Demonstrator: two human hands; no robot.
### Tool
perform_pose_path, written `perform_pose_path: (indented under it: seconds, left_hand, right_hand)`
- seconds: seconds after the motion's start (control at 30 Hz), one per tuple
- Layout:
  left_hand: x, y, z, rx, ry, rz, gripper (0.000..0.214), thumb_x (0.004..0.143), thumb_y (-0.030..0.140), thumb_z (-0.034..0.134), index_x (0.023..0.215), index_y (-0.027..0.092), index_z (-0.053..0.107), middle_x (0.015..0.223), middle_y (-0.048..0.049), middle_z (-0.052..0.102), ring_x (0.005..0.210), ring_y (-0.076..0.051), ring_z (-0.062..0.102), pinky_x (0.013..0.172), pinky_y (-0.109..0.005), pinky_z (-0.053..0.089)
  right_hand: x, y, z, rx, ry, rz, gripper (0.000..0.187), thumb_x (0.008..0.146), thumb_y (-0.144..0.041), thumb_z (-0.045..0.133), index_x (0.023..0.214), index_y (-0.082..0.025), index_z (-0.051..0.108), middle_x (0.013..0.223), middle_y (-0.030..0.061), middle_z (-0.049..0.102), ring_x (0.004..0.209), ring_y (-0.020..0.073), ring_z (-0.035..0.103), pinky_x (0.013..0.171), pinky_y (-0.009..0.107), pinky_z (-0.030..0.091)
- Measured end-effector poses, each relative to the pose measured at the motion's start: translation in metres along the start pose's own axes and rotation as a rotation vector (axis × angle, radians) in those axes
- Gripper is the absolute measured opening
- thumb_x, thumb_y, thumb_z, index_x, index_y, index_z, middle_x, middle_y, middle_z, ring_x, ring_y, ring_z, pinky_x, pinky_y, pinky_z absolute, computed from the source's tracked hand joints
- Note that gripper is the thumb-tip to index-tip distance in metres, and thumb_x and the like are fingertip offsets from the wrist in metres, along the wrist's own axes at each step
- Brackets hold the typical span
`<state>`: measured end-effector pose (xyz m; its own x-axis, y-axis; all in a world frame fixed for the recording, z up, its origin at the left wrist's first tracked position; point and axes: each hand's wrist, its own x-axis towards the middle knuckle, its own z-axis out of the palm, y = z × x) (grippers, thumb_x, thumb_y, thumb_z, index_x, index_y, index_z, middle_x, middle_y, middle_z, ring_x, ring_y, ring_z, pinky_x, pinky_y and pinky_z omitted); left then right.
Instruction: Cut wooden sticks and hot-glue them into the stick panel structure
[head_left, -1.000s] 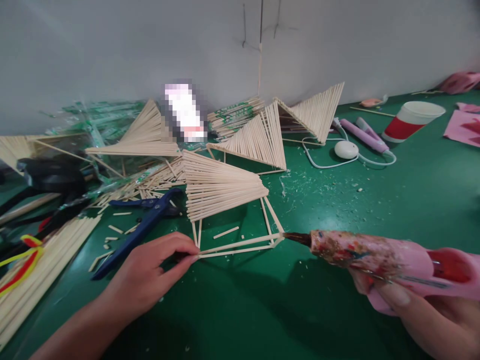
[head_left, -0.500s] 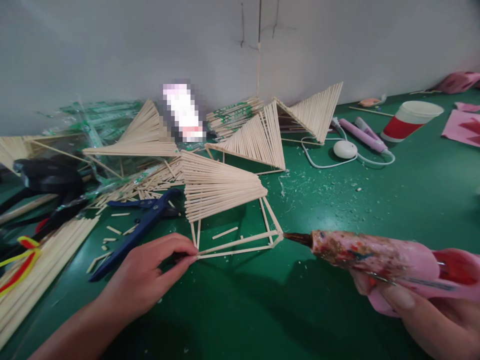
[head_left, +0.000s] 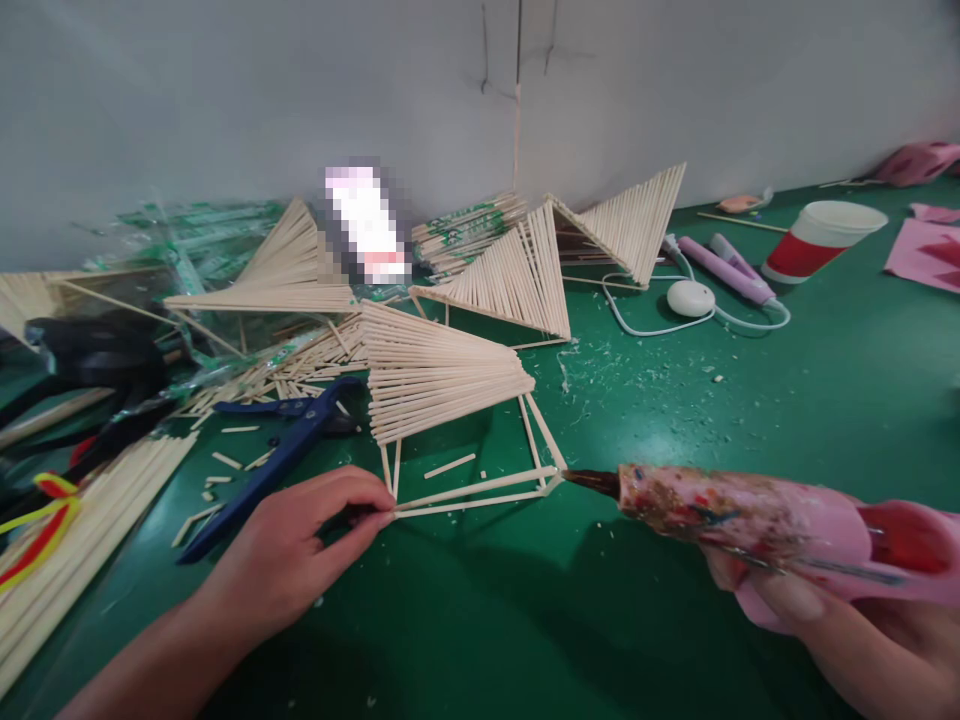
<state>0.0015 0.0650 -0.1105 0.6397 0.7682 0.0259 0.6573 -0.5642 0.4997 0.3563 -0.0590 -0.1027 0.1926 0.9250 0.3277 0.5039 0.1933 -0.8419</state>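
My left hand (head_left: 322, 530) pinches the near left corner of a wooden stick frame (head_left: 450, 395), where thin sticks meet. Close-set sticks form a slanted, twisting surface across the frame's upper part, with bare sticks along its base. In my right hand (head_left: 817, 600) is a pink hot glue gun (head_left: 750, 520), its barrel smeared with brown and coloured residue. The dark nozzle points left and meets, or nearly meets, the frame's right front corner. A short loose stick (head_left: 450, 466) lies inside the base.
Similar stick structures (head_left: 499, 275) stand behind. Blue cutters (head_left: 277, 470) and stick offcuts lie left, beside long wood strips (head_left: 97, 540). A phone-like screen (head_left: 367, 225) is blurred. At right are a red-white cup (head_left: 817, 240), a corded purple tool (head_left: 724, 268) and glue strands.
The glue gun has shifted very slightly left, its nozzle staying at the frame's right corner. My left hand and the frame look unmoved.
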Motion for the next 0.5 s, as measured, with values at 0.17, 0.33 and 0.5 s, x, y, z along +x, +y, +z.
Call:
perform_pose_path:
  seconds: [0.17, 0.33, 0.5]
  left_hand:
    - [0.0, 0.0, 0.0, 0.0, -0.006, 0.008, 0.011, 0.088, 0.033, 0.06, 0.09, 0.025, 0.066, 0.089, 0.0018, 0.071, 0.081, -0.012, 0.067, 0.075, -0.018, 0.049]
    - [0.001, 0.0, 0.0, 0.012, 0.0, 0.006, 0.012, 0.088, 0.034, 0.06, 0.089, 0.024, 0.067, 0.089, 0.0009, 0.071, 0.08, -0.013, 0.067, 0.073, -0.019, 0.05]
    - [0.002, 0.0, 0.0, 0.014, 0.02, 0.007, 0.016, 0.087, 0.036, 0.059, 0.087, 0.023, 0.068, 0.086, -0.0004, 0.072, 0.078, -0.014, 0.068, 0.071, -0.02, 0.051]
  right_hand:
    - [-0.004, 0.007, -0.002, 0.004, -0.08, -0.078, 0.04, 0.076, -0.03, 0.064, 0.113, -0.045, 0.069, 0.101, -0.0016, 0.077, 0.054, 0.0238, 0.072, 0.027, 0.024, 0.05]
    - [-0.009, 0.014, -0.006, -0.042, -0.079, -0.097, 0.041, 0.076, -0.031, 0.065, 0.115, -0.043, 0.067, 0.101, -0.0006, 0.077, 0.079, 0.0289, 0.075, 0.031, 0.023, 0.053]
    - [-0.007, 0.012, -0.004, -0.042, -0.105, -0.121, 0.041, 0.08, -0.029, 0.061, 0.117, -0.045, 0.065, 0.104, -0.0009, 0.076, 0.074, 0.0265, 0.075, 0.03, 0.022, 0.051]
